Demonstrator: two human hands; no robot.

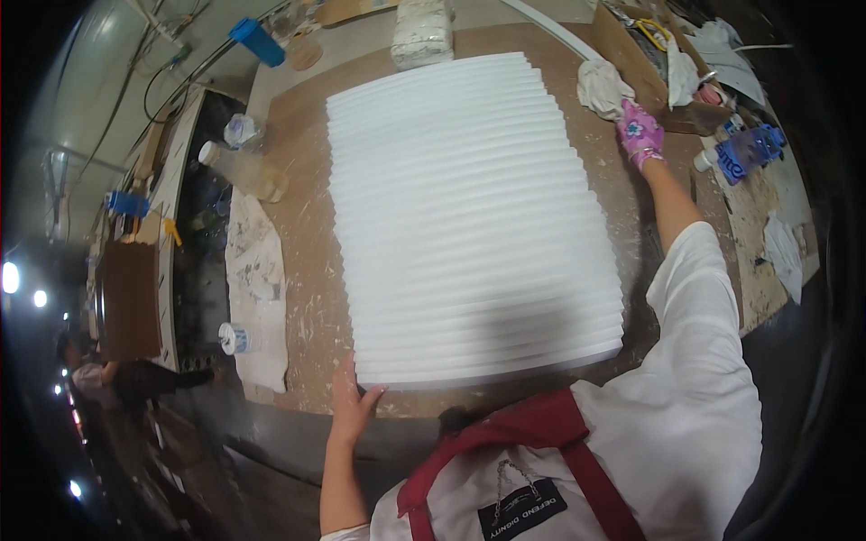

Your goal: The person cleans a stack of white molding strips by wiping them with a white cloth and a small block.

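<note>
A large white ridged panel [469, 225] lies flat on the brown board of the work table; whether it is one piece or many overlapping strips, I cannot tell. My bare left hand [350, 389] touches its near left corner, thumb stretched along the front edge and fingers along the side. Off to the far right, my right hand [642, 135], in a pink flowered glove, grips a crumpled off-white rag [603, 88]. That rag rests on the board, apart from the panel, close to a cardboard box [663, 86].
Tools and cloths fill the box. Bottles stand on the right, including a blue-labelled one [750, 153]. On the left are a cloudy bottle [257, 176], a stained cloth [255, 270] and a small tub [233, 339]. A wrapped white block [422, 34] and blue cup [257, 41] sit behind.
</note>
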